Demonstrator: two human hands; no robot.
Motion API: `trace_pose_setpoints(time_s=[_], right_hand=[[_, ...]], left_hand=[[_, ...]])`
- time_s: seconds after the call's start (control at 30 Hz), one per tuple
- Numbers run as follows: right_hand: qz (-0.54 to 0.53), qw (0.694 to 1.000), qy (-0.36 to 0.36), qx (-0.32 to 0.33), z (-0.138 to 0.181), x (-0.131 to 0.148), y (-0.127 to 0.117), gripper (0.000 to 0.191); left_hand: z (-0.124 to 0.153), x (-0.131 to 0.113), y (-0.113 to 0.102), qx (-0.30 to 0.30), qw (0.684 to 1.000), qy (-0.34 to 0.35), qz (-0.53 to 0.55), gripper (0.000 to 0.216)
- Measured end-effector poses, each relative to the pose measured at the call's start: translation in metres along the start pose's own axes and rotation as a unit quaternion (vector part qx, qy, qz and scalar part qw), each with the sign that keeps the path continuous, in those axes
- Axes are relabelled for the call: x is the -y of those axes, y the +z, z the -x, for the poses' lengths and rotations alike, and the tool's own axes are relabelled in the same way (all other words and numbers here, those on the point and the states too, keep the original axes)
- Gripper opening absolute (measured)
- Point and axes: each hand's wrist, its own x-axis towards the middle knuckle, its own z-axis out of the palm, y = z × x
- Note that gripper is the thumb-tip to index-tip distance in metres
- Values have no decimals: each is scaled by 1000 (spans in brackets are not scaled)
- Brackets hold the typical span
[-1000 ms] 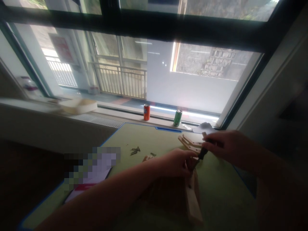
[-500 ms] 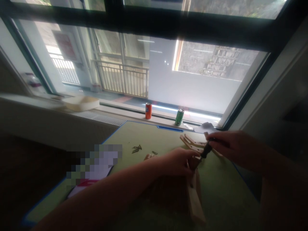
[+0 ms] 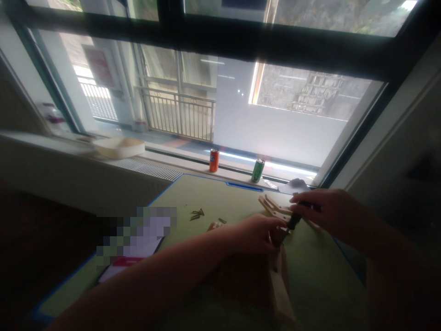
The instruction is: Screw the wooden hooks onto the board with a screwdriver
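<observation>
My right hand is closed around the dark handle of a screwdriver, which slants down to the left. Its tip meets a pale, bent wooden piece lying on a brown wooden board. Fingers of my left hand close around the far end of that piece, right beside the screwdriver's tip; a screw there, if any, is hidden. Dark holes show in the wood. Behind my hands lie more bent wooden pieces, partly covered by my right hand. Several loose screws lie left of my left hand.
The green tabletop has a blue edge. On it, at left, is a partly blurred sheet. An orange can, a green can and a pale tray stand along the windowsill.
My right hand has shifted slightly left on the screwdriver's handle, its fingers changing position. My left hand stays on the wooden piece. The whole view has moved a little.
</observation>
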Motion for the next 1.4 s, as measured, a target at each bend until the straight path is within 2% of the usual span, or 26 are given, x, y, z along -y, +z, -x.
trace_pose_setpoints(time_s=[0.23, 0.33, 0.4, 0.5, 0.57, 0.73, 0.87, 1.0, 1.1, 1.23, 1.4], right_hand=[[-20, 998, -52, -7, 12, 6, -2, 32], [-14, 999, -27, 23, 10, 10, -6, 27], [7, 999, 2, 35, 6, 12, -6, 38], [41, 999, 29, 14, 0, 12, -1, 45], [41, 999, 25, -5, -4, 12, 2, 39], [-27, 999, -25, -13, -3, 14, 4, 27], [-44, 996, -81, 1, 4, 10, 0, 33], [-23, 998, -44, 39, 6, 5, -6, 25], [-5, 998, -14, 58, 4, 5, -8, 32], [-12, 999, -15, 29, 1, 5, -6, 28], [-42, 998, -39, 25, 3, 3, -2, 29]], left_hand=[[-2, 4, 3, -13, 1000, 5, -10, 60], [-2, 6, 2, -3, 1000, 6, -8, 57], [-2, 6, 2, 7, 1000, 12, -1, 55], [-2, 6, 1, 7, 1000, 19, -3, 53], [-2, 5, 0, 7, 1000, 14, -8, 50], [-2, 3, 1, 9, 1000, 5, -2, 45], [-2, 5, 2, 0, 1000, 15, 6, 45], [-3, 7, 2, 4, 1000, 16, 3, 52], [-3, 8, 1, 11, 1000, 9, 4, 56], [-1, 5, 1, 7, 1000, 4, 8, 62], [0, 4, 2, 0, 1000, 8, 9, 53]])
